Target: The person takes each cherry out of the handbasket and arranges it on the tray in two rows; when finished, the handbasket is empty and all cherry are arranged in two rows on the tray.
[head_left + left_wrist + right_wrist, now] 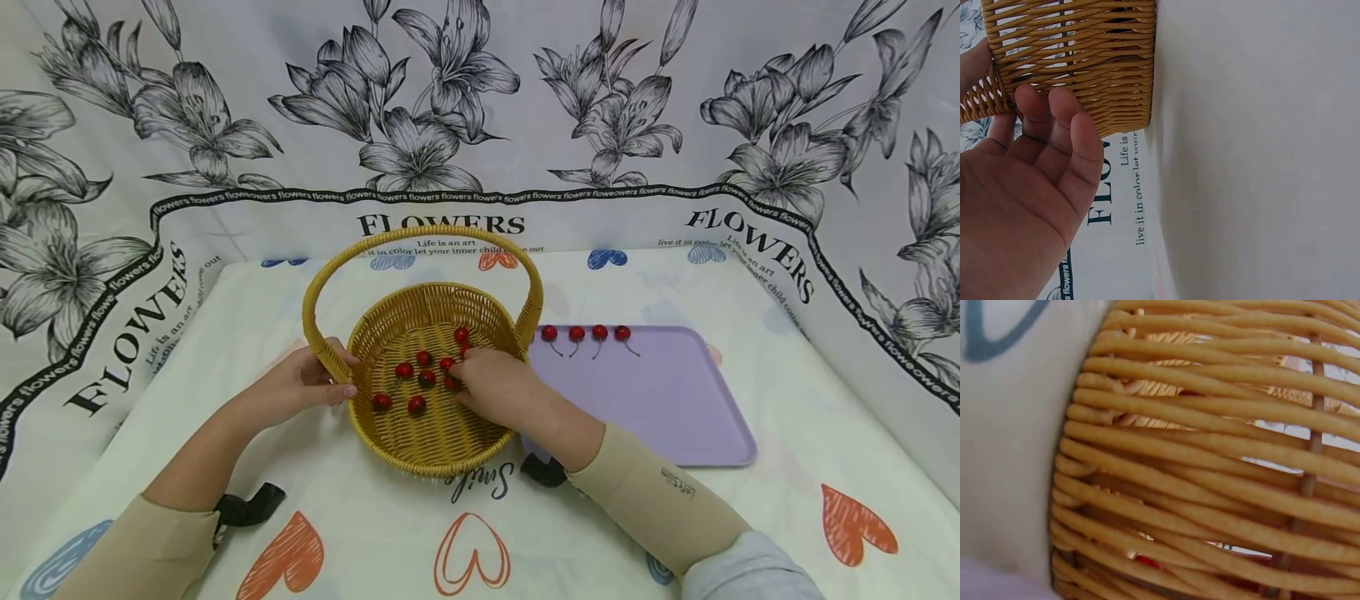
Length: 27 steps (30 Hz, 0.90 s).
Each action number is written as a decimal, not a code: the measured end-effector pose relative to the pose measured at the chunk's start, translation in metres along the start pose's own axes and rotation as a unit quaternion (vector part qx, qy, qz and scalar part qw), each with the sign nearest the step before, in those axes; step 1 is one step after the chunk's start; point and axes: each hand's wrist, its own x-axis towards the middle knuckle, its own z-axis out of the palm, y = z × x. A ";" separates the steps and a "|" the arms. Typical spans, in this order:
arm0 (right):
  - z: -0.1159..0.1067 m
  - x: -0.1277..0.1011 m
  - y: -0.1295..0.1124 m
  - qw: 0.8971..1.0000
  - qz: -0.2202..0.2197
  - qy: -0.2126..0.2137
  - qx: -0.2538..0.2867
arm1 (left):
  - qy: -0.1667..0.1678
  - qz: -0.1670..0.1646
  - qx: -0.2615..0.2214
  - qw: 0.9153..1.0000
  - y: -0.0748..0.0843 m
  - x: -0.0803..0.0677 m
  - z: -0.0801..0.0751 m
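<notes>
Cherries (427, 379) in basket (408, 437), beside right hand (498, 387)

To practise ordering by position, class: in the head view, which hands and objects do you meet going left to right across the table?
Left hand → basket → purple tray. The right hand is left out, since it overlaps the basket.
</notes>
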 end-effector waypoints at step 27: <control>-0.032 -0.024 0.004 0.989 -0.009 0.046 0.143 | 0.001 -0.001 -0.008 1.000 -0.003 0.000 0.001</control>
